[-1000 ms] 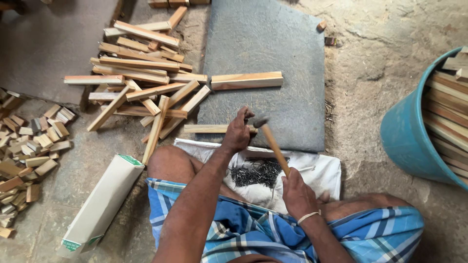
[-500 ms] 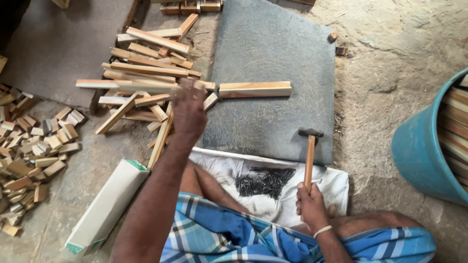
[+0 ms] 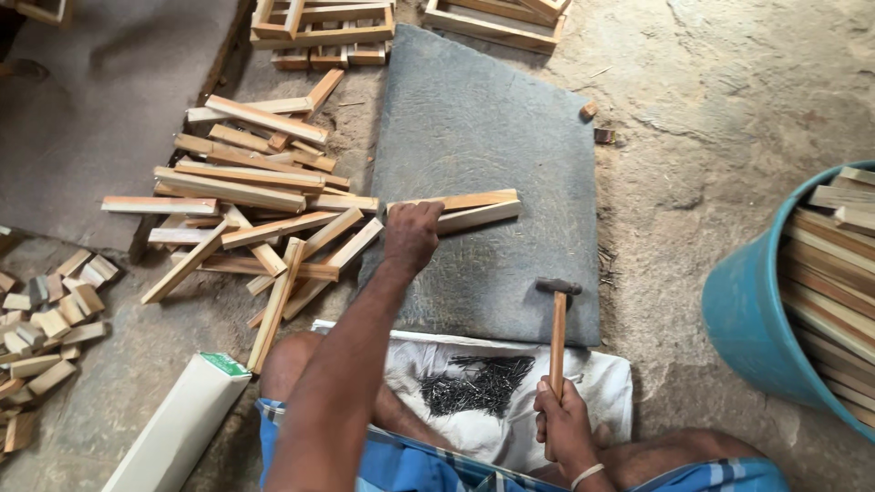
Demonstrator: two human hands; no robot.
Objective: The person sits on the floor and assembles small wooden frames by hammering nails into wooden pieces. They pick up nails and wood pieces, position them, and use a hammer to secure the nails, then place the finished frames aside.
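wood strips [image 3: 465, 208]: two long pale strips lying side by side on the grey slab [image 3: 492, 118], flat, running left to right; left ends under the left hand.
left hand [image 3: 412, 235]: fingers curled down over the strips' left end, closed on them, arm stretched forward.
right hand [image 3: 567, 426]: wrapped tight around the lower end of the hammer [image 3: 557, 328] handle; handle upright, dark head on top, over the slab's near edge, well right of the left-hand grip.
nails [image 3: 478, 383]: dark loose heap on a white cloth [image 3: 510, 428] spread across the lap, just left of the hammer hand.
strip pile [image 3: 246, 210]: loose heap of similar strips on the ground, directly left of the left-hand grip, nearest ones almost touching it.
blue tub [image 3: 756, 319]: far right of the hammer hand, packed with wood strips stacked flat, partly cut by the frame edge.
small blocks [image 3: 46, 319]: short offcuts scattered far left.
white box [image 3: 178, 428]: long carton with a green end, lying near the left knee.
frames [image 3: 319, 23]: assembled wooden frames beyond the slab's far edge.
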